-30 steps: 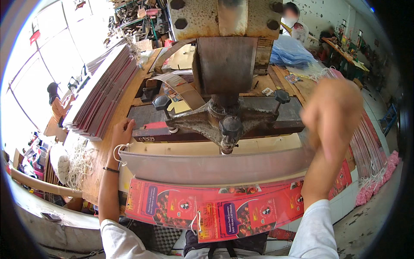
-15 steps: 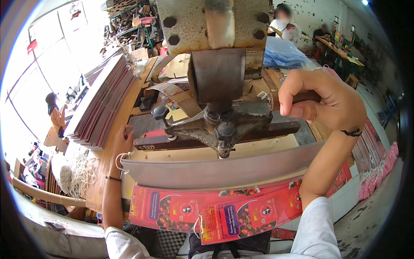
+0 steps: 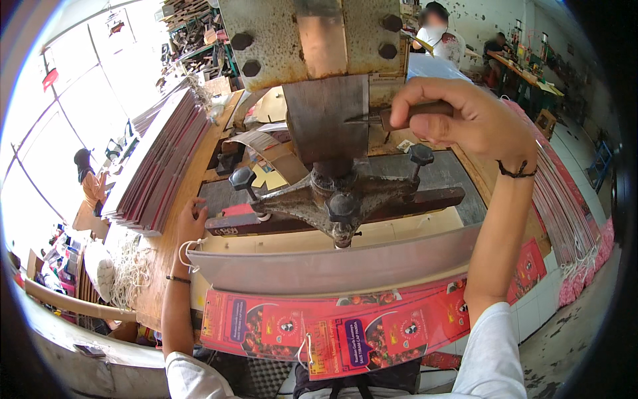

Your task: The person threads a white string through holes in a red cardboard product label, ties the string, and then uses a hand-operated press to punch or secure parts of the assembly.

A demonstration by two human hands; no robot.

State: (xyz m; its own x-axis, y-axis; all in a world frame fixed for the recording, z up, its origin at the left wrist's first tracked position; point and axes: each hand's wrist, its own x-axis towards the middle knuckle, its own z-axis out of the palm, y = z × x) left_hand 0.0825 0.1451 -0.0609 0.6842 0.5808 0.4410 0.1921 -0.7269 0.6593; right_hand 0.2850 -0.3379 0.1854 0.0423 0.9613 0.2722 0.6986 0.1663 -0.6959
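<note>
In front of me stands a heavy metal press (image 3: 329,120) with a rusty head and a dark spider-shaped foot (image 3: 332,199) with knobs. My right hand (image 3: 475,123) is raised beside its ram, wrapped round a brown lever handle (image 3: 422,114). Low on the left, my left hand (image 3: 191,223) rests by the end of the dark bar (image 3: 246,227) under the foot, its fingers loosely bent and a little apart. Across the front runs a clear plastic sheet (image 3: 319,266), with a white string loop at its left end. Red printed strips (image 3: 266,326) overlap nearest me, one with a white string.
A tall stack of boards (image 3: 156,166) lines the left of the wooden table, above white strings (image 3: 129,272). More stacked strips (image 3: 561,199) with pink cord lie at right. Blue plastic sheeting (image 3: 435,66) is behind. Other people are in the background.
My right hand has moved up and leftward together with the lever handle, uncovering a knob on the right of the foot. My left hand stays by the bar's end.
</note>
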